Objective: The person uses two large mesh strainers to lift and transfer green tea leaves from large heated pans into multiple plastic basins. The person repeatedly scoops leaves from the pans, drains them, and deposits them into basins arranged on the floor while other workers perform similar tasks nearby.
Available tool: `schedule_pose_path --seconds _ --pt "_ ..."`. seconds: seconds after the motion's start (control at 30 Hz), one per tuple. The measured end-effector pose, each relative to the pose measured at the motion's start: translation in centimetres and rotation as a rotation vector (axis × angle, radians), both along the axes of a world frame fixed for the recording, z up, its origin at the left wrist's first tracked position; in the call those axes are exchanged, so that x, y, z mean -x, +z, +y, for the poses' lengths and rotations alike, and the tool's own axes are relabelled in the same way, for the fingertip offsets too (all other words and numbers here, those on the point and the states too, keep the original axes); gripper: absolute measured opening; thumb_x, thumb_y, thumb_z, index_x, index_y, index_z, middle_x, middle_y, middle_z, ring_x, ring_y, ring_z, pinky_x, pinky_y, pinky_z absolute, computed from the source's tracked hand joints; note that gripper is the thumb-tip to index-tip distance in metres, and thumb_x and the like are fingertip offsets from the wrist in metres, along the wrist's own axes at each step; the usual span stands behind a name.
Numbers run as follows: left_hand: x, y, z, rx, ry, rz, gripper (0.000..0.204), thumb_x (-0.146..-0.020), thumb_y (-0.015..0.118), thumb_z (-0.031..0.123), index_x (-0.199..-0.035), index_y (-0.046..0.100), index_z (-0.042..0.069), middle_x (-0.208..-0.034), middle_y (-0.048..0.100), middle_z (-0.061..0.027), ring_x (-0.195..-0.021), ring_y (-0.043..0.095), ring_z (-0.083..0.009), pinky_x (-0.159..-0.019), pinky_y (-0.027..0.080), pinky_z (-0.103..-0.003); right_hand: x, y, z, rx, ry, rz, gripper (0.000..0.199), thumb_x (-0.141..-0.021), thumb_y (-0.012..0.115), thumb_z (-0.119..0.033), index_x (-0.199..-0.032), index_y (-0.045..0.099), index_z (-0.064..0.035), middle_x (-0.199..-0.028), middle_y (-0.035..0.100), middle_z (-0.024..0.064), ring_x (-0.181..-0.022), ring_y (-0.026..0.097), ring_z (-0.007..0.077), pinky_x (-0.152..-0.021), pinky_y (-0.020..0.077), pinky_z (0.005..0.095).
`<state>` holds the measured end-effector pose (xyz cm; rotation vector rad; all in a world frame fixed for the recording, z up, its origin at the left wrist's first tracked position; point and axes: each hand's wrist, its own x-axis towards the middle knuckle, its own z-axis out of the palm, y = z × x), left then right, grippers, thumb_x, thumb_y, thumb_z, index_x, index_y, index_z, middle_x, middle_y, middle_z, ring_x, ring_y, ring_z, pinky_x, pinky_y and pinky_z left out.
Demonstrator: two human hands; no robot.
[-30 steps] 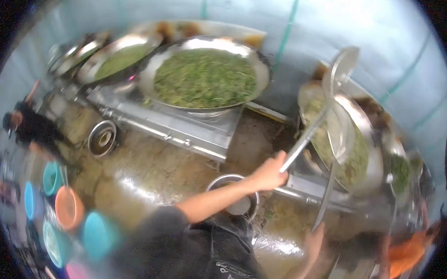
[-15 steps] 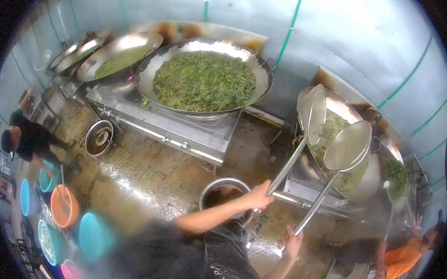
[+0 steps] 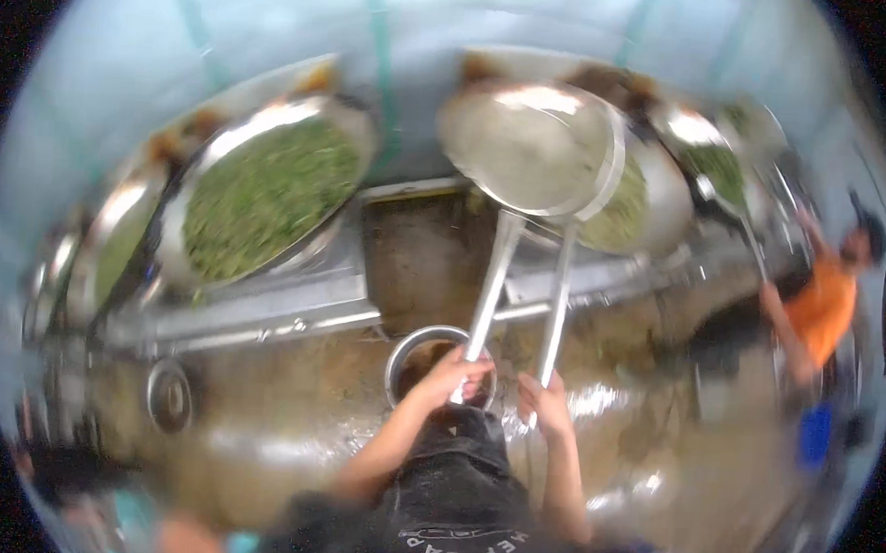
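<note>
Ladles (image 3: 528, 147) now raised together, handles gripped in both fingers (image 3: 459, 368)

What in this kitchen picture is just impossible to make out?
- Head view, motion blur: whether the two big ladles carry any food.
- Small pot on the floor: its contents, partly hidden behind the left hand.
- Right hand: its grip on the handle, blurred.
- Lower left rim: coloured shapes, smeared and cut off.

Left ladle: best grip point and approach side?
Grip the left ladle low on its long metal handle, near the end closest to the body, coming from below. The wide bowl is raised far out in front, so only the handle's near end is within reach. The left hand already wraps it there; the right hand holds the second handle alongside.
</note>
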<state>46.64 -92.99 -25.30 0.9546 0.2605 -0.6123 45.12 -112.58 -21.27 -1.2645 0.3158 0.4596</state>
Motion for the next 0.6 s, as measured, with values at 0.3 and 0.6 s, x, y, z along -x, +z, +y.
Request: schedule_pose_path --seconds 0.3,0.6 --pt "-0.9 -1.1 0.4 0.033 -0.057 0.103 0.019 -0.085 0.064 0.013 -0.097 0.049 0.012 -0.061 0.043 0.0023 -0.045 0.039 -0.0075 -0.039 0.03 -0.021 0.3 -0.5 -0.6 -0.132 -0.005 0.053 0.02 -0.087 0.059 -0.008 -0.093 0.04 -0.008 -0.053 0.037 -0.0025 -0.038 0.037 0.0095 -0.035 0.0317 0.0267" --pt "-0.9 -1.7 0.4 0.086 -0.06 0.122 0.019 -0.086 0.062 0.01 -0.103 0.052 0.01 -0.057 0.039 0.0037 -0.042 0.036 -0.0073 -0.039 0.028 -0.022 1.3 -0.8 -0.3 -0.272 -0.008 0.107 0.022 -0.087 0.061 -0.009 -0.095 0.04 -0.0098 -0.055 0.035 -0.0029 -0.038 0.034 0.0082 -0.035 0.028 0.0251"
